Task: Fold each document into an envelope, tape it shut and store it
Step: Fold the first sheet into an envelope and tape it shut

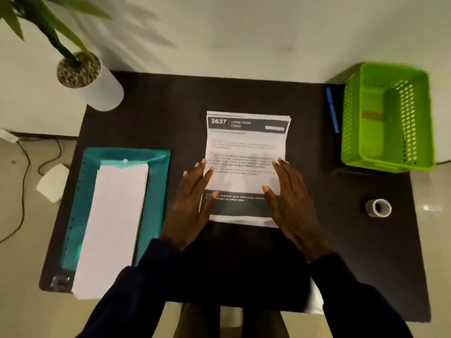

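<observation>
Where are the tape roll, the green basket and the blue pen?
tape roll [369, 209], head view, outer side.
green basket [351, 123], head view, left wall.
blue pen [332, 110], head view, mid barrel.

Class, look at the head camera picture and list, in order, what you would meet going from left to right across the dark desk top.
teal folder → left hand → document → right hand → blue pen → green basket
</observation>
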